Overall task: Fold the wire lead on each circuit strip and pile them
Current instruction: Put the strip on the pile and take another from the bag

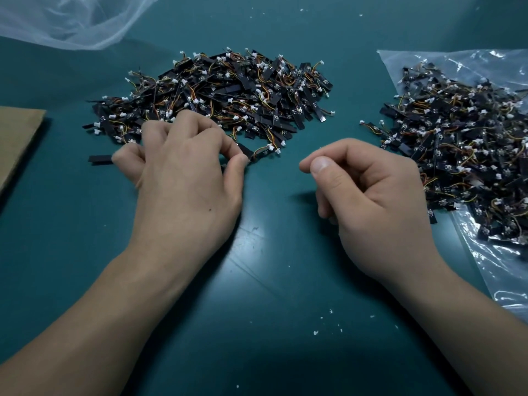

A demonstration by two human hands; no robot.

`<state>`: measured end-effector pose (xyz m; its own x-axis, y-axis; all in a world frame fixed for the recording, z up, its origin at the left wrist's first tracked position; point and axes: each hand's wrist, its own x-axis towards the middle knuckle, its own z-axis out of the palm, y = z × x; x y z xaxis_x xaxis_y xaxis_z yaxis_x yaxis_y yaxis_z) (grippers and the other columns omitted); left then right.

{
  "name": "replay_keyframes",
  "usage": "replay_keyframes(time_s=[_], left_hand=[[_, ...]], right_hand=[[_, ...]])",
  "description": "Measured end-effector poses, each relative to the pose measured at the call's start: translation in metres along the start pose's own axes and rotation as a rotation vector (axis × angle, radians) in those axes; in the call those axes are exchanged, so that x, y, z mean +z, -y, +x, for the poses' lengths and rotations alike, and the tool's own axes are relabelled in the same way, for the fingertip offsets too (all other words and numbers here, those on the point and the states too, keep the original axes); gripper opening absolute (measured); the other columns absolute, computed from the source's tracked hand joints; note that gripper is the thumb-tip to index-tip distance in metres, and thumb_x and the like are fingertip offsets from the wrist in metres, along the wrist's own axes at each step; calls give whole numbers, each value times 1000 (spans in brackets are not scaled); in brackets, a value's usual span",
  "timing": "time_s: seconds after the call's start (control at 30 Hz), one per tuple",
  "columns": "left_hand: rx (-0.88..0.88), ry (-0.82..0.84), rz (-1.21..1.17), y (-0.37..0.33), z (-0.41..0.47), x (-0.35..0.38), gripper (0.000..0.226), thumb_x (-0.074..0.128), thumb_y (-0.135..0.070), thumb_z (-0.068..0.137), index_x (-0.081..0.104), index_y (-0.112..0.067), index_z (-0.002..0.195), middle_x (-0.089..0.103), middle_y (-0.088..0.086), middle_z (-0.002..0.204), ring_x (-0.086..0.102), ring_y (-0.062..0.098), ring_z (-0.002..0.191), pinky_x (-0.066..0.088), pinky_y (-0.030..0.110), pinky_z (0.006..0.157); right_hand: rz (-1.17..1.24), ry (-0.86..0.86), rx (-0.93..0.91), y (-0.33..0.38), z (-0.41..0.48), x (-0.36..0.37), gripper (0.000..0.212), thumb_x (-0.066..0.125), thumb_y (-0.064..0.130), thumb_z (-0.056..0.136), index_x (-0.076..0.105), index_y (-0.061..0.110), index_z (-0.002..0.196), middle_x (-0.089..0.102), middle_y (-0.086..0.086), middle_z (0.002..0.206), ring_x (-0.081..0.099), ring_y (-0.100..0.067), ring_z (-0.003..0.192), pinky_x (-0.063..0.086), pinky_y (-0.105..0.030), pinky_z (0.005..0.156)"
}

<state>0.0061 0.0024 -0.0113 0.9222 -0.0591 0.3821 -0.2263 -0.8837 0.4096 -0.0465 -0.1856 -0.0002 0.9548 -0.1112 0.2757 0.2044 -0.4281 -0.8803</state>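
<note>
A broad pile of black circuit strips [223, 90] with orange-yellow wire leads and white connectors lies on the green table ahead. My left hand [183, 172] sits at its near edge, thumb and forefinger pinching the end of one black strip [246, 151] whose lead runs right to a white connector [276, 147]. Another strip [100, 159] pokes out left of that hand. My right hand [368, 192] hovers to the right with curled fingers, thumb against forefinger, nothing visible in it. A second heap of strips [457, 150] lies on a clear plastic bag [503, 270] at the right.
A brown cardboard sheet [17, 138] lies at the left edge. White netting or film [71, 21] sits at the back left. Small white crumbs [328, 324] dot the green table [257, 281] in front of me.
</note>
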Motion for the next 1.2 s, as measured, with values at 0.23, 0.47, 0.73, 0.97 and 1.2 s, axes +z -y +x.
replay_keyframes(time_s=[0.23, 0.47, 0.73, 0.97, 1.2], left_hand=[[-36, -80, -90, -4, 1, -4, 10, 55, -36, 99, 56, -35, 88, 48, -24, 115, 21, 1, 107, 6, 26, 76], [131, -19, -254, -17, -1, -13, 11, 56, -31, 98, 50, -39, 93, 51, -24, 118, 31, 4, 111, 13, 28, 80], [245, 67, -314, -21, -4, -14, 10, 57, -33, 97, 53, -38, 90, 57, -23, 114, 38, 6, 111, 20, 35, 87], [261, 79, -306, -21, -4, -14, 8, 56, -35, 98, 54, -39, 91, 58, -24, 113, 42, 8, 112, 18, 34, 86], [287, 85, -363, -21, -5, -15, 7, 56, -33, 97, 52, -38, 95, 57, -22, 95, 51, 7, 99, 26, 36, 88]], right_hand=[[0, -18, 6, -1, 1, 0, 18, 61, 24, 97, 73, 20, 85, 57, -7, 55, 47, -13, 46, 37, -24, 49], [-17, 30, 55, -2, 2, 3, 19, 62, 26, 95, 65, 26, 114, 53, -12, 57, 54, -36, 58, 50, -45, 62], [-50, 44, 28, -1, 1, 2, 6, 65, 28, 94, 70, 26, 93, 61, -8, 59, 56, -32, 54, 46, -41, 54], [-77, 51, 26, 0, 2, 2, 12, 64, 29, 95, 69, 24, 86, 59, -8, 58, 55, -33, 54, 45, -42, 53], [-52, 42, 8, 1, 1, 1, 12, 64, 27, 96, 69, 25, 85, 59, -8, 59, 54, -32, 54, 43, -43, 52]])
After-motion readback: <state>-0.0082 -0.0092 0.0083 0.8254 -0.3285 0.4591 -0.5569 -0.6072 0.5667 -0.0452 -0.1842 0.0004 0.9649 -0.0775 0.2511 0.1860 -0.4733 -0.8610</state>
